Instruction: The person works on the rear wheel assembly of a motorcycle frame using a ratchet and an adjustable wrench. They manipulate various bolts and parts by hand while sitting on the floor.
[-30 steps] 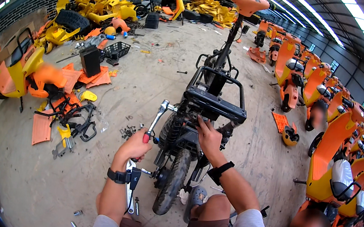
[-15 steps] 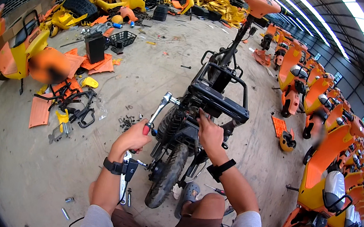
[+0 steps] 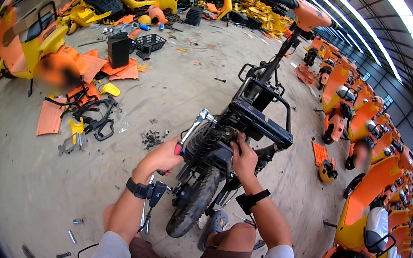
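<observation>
My left hand (image 3: 163, 157) grips the red handle of a chrome ratchet (image 3: 197, 123), whose head reaches the left side of a stripped scooter's rear shock area. My right hand (image 3: 243, 160) has its fingers bent up against the mechanism under the black rear rack (image 3: 259, 121); what they hold there is hidden. The black frame carries an orange handlebar cover (image 3: 309, 16) at the far end, and its tyre (image 3: 186, 214) stands between my forearms. Loose small bolts (image 3: 152, 139) lie on the floor left of the bike, and a silver socket (image 3: 72, 236) lies lower left.
Dismantled black brackets (image 3: 94, 117), orange panels (image 3: 51, 118) and a black crate (image 3: 150, 43) litter the left floor. Piles of yellow body parts (image 3: 258, 13) lie at the back. Rows of orange scooters (image 3: 364, 197) line the right, with a yellow helmet (image 3: 325, 171) beside them.
The view has shifted, so the bike sits slightly further right in the picture. Both hands stay at the same parts, with only slight shifts in my right fingers and the ratchet.
</observation>
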A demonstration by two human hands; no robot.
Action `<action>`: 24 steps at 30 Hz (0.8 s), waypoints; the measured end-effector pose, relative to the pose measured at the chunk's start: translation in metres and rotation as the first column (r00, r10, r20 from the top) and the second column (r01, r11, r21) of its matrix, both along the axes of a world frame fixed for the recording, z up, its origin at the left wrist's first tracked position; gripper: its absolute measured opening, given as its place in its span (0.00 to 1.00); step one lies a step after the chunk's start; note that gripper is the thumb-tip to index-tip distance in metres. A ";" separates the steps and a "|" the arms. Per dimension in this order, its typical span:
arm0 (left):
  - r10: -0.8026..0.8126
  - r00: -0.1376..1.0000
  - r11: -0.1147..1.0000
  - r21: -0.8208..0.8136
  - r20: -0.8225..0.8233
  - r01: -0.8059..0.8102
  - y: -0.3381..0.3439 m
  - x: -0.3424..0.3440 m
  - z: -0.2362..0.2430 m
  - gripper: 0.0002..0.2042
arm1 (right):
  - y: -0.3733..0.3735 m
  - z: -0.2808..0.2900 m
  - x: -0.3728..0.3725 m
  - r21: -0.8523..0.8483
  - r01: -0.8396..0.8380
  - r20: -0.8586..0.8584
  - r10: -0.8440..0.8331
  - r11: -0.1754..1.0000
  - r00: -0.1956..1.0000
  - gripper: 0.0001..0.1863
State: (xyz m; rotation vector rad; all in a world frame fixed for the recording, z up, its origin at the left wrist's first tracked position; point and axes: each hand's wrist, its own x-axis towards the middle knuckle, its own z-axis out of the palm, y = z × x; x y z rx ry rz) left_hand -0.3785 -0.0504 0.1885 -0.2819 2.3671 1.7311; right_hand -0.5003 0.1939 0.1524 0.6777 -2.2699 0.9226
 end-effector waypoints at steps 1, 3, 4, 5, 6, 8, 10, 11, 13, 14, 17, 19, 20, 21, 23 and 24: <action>-0.005 1.000 1.000 0.000 0.001 0.005 -0.001 0.000 0.000 0.23 | -0.001 -0.002 -0.001 -0.023 -0.014 0.020 0.015 1.000 1.000 0.19; -0.016 1.000 1.000 0.012 -0.011 0.016 0.002 0.000 0.003 0.22 | 0.005 -0.005 -0.005 -0.067 -0.025 0.057 0.029 0.997 0.998 0.19; -0.027 0.999 0.999 0.027 -0.019 0.028 0.003 0.000 0.003 0.23 | 0.008 -0.011 -0.011 -0.101 -0.007 0.103 0.017 0.995 0.995 0.17; -0.033 0.999 0.999 0.037 -0.023 0.034 0.001 0.001 0.003 0.23 | 0.005 -0.008 -0.011 -0.128 -0.016 0.222 0.044 0.992 0.974 0.17; -0.026 0.999 0.999 0.022 -0.020 0.026 0.000 0.001 0.002 0.23 | 0.004 -0.003 -0.011 -0.154 -0.020 0.337 0.071 0.988 0.939 0.17; -0.022 1.000 1.000 -0.007 -0.014 0.022 0.000 0.001 0.001 0.24 | 0.005 0.010 -0.010 -0.156 -0.047 0.467 0.116 0.987 0.877 0.16; -0.018 1.000 1.000 0.003 -0.005 0.018 0.001 0.001 0.003 0.26 | 0.011 0.016 -0.020 -0.133 -0.090 0.538 0.148 0.987 0.830 0.20; -0.014 1.000 1.000 0.004 -0.001 0.014 0.000 0.001 0.005 0.26 | 0.010 0.022 -0.021 -0.127 -0.115 0.571 0.167 0.985 0.803 0.22; -0.011 1.000 1.000 -0.011 0.005 0.011 -0.001 0.000 0.004 0.27 | 0.008 0.032 -0.018 -0.201 -0.092 0.677 0.206 0.975 0.706 0.20; -0.008 1.000 1.000 -0.024 0.005 0.008 -0.001 0.000 0.004 0.26 | 0.004 0.044 -0.012 -0.210 -0.051 0.749 0.194 0.976 0.633 0.19; -0.003 1.000 1.000 -0.023 0.005 0.003 -0.003 -0.002 0.003 0.19 | 0.005 0.053 -0.019 -0.334 0.030 0.882 0.301 0.942 0.362 0.13; 0.003 1.000 1.000 -0.004 -0.002 -0.003 -0.001 0.001 0.007 0.16 | 0.008 0.056 -0.021 -0.433 0.084 0.889 0.409 0.898 0.205 0.11; 0.008 1.000 1.000 0.006 -0.001 -0.008 0.000 0.000 0.007 0.16 | 0.006 0.059 -0.018 -0.436 0.103 0.894 0.417 0.894 0.167 0.09; 0.013 1.000 1.000 0.016 0.001 -0.013 0.001 0.001 0.008 0.16 | 0.008 0.057 -0.021 -0.459 0.128 0.887 0.447 0.879 0.115 0.09; 0.003 1.000 1.000 0.009 0.003 -0.003 0.001 -0.001 0.008 0.16 | 0.017 0.046 -0.031 -0.500 0.182 0.862 0.507 0.847 0.010 0.11; -0.020 1.000 1.000 -0.010 0.004 0.020 0.000 -0.004 0.006 0.16 | 0.025 0.040 -0.038 -0.550 0.202 0.816 0.573 0.810 -0.075 0.10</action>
